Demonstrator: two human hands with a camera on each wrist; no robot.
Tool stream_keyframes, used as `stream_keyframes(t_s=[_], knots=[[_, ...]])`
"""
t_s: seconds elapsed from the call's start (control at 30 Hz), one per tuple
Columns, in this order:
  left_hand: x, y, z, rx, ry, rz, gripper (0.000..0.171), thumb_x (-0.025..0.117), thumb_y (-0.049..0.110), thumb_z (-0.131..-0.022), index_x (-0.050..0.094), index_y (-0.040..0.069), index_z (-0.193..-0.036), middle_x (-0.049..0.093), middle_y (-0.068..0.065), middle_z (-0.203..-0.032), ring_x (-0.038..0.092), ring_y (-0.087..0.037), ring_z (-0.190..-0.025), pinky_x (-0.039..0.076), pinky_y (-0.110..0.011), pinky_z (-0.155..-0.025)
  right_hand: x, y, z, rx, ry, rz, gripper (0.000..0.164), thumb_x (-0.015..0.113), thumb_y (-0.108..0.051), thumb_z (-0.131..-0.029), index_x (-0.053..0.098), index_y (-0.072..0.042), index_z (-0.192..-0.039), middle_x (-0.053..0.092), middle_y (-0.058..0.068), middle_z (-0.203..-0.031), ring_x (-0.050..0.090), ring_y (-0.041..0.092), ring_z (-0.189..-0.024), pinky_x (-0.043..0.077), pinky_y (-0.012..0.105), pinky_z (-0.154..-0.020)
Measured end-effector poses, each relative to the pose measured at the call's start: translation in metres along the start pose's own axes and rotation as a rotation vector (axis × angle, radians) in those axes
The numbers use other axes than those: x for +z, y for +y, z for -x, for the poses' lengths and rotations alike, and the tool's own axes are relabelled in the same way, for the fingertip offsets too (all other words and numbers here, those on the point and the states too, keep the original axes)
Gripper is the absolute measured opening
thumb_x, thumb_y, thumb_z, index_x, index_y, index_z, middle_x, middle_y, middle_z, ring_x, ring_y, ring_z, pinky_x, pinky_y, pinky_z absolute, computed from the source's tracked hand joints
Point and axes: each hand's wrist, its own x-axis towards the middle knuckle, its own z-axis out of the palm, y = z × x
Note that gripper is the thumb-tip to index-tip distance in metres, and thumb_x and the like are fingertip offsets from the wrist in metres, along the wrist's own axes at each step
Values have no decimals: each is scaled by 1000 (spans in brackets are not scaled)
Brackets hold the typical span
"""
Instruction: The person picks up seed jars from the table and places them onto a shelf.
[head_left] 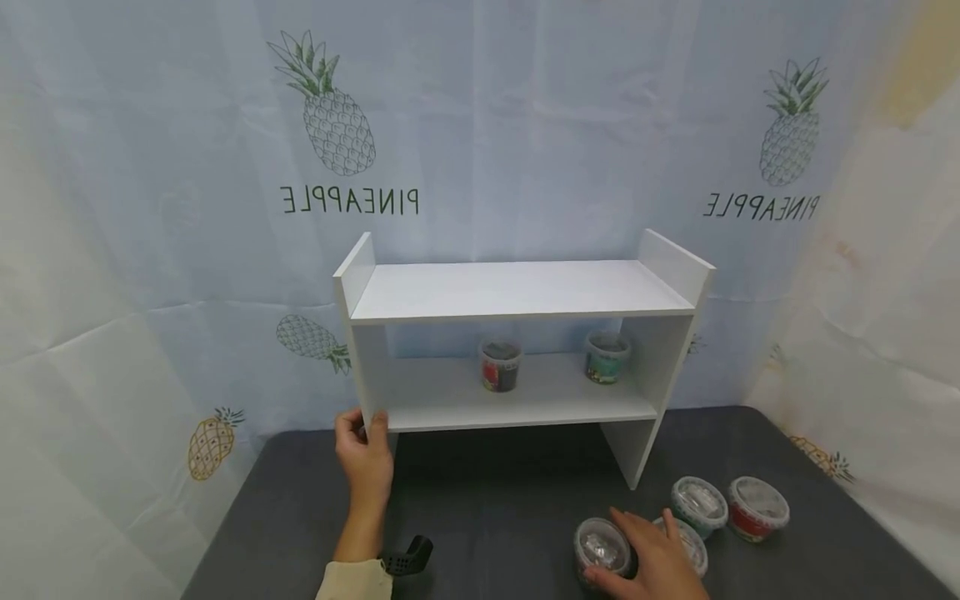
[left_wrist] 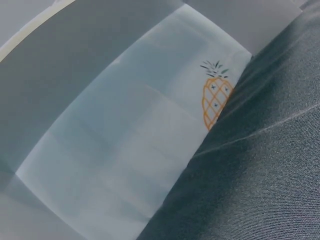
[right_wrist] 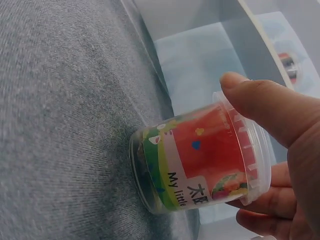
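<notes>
Glossy clear plastic cup (right_wrist: 200, 155), smooth shelf (head_left: 517, 287), rough woven cloth (right_wrist: 65, 125).

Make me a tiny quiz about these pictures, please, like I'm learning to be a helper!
1. How many cups stand on the white shelf?
2. True or false: the left hand is holding a cup.
3. Which words are printed on the cup held by the right hand, the held cup in the right wrist view?
A) Big fruit
B) My little
C) Good day

Key:
1. Two.
2. False; it grips the left side of the shelf.
3. B.
</notes>
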Motion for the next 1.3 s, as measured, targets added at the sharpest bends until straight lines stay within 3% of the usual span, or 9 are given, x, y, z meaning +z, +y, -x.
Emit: stream_keyframes(t_s=[0.27,0.5,0.9,1.2,1.3], knots=[[1,-2,-1,0,-2,10,21,58,-4,-90,49,-15,-105,55,5,-94,56,-5,-75,45,-17,-64,-2,-3,1,-26,47,38,78,80,-56,-70,65,-4,-125,68,14,-118,64,36,-109,18,75,-103],[1,1,0,-11,3,-7,20,58,-4,-90,49,-15,-105,54,5,-93,56,-3,-74,46,-16,-64,-1,-3,1,-19,26,44,74,80,-57,-70,66,-7,-123,68,12,-117,63,36,-109,18,76,-102],[1,3,-2,-27,2,-13,20,58,-4,-90,49,-15,-104,55,4,-94,57,-2,-74,46,-16,-65,-1,-7,2,-42,71,58,74,81,-59,-67,67,-9,-120,67,14,-118,62,37,-111,17,74,-103],[1,0,-2,-33,3,9,14,58,-4,-90,52,-8,-102,54,3,-96,56,-4,-76,46,-16,-67,0,-13,4,-110,127,67,75,83,-59,-63,68,-9,-118,69,9,-117,59,37,-118,19,72,-104],[2,-1,-2,-33,0,13,13,57,-4,-90,52,-8,-102,54,2,-96,56,-4,-77,46,-16,-67,4,-15,5,-161,196,78,75,86,-56,-61,69,-9,-116,70,7,-116,60,36,-116,22,71,-102]])
